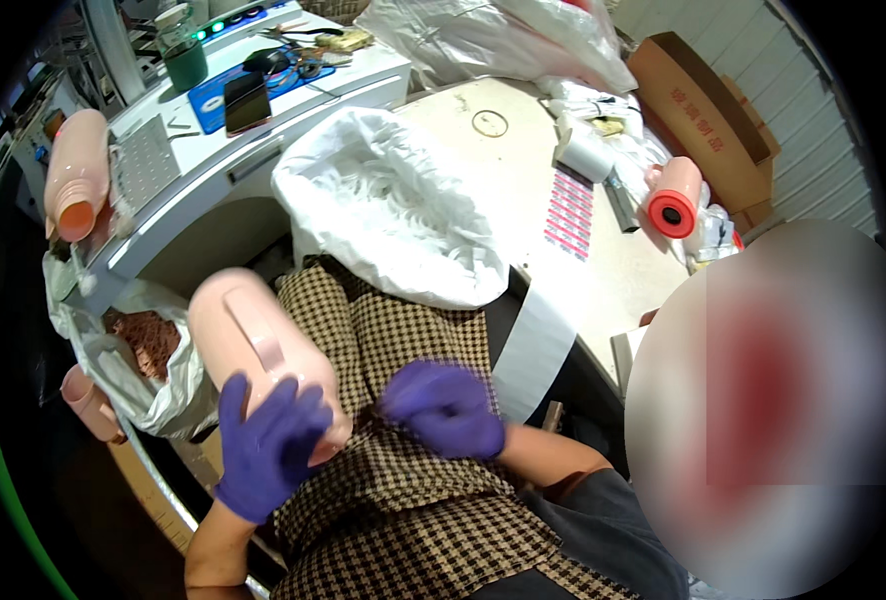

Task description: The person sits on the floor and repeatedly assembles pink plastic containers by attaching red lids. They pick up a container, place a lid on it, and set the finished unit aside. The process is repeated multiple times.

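The left grip [268, 452] clamps a pink bottle [238, 328] tilted over the lap [408, 338], likely steadying it beside the curled right grip [445, 410], whose hold I cannot tell, with a white sack [335, 240] seemingly handy at the surface's [525, 140] near edge.

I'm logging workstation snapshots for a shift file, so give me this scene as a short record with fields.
left hand: purple glove, against the near end of the tilted pink jug; exact grip unclear
right hand: purple glove, blurred, beside the jug over the lap; contents unclear
lap: checked cloth
ahead: open white bag of white scraps
far left: pink bottle on its side
right: cardboard box, pink container with red end
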`<state>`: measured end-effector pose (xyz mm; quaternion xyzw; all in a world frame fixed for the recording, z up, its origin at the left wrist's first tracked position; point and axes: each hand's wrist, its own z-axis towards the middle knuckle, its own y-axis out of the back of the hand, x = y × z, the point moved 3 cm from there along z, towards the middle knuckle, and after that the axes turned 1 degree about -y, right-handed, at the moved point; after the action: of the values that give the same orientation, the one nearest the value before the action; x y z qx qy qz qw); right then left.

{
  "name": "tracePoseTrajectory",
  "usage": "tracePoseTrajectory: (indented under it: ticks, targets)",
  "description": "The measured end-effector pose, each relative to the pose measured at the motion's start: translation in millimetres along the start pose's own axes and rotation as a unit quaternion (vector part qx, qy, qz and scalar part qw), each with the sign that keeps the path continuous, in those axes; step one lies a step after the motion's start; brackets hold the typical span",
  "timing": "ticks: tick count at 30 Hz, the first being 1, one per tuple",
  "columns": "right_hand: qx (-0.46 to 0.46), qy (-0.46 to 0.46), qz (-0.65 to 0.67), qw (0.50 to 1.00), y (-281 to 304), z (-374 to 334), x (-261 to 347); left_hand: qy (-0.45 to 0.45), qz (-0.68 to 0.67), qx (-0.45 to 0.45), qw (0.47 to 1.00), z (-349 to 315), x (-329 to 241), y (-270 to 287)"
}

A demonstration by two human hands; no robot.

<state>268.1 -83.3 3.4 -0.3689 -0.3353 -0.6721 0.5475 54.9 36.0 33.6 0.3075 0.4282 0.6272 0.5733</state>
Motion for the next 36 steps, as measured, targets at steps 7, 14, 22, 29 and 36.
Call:
tracePoseTrajectory:
  ticks: [7, 14, 22, 29, 36]
  targets:
    - [-0.254, -0.041, -0.489, 0.833, 281.3, -15.8, -39.9, -0.441, 0.734, -0.029, 0.515, -85.4, -35.9, -96.9]
    - [-0.225, -0.181, -0.577, 0.764, 315.4, -17.1, -82.6, -0.478, 0.857, -0.177, -0.071, -98.3, -37.4, -113.6]
    - [-0.236, -0.001, -0.63, 0.74, 280.9, -26.9, -49.7, -0.491, 0.801, -0.244, -0.241, -97.5, -40.2, -114.1]
    - [-0.054, -0.154, -0.235, 0.958, 87.4, 48.3, -22.9, -0.445, 0.417, 0.002, 0.792, -90.1, -35.0, -114.3]
    - [0.016, -0.28, -0.148, 0.948, 56.6, 71.6, -52.0, -0.364, 0.226, 0.058, 0.902, -89.4, -39.4, -101.5]
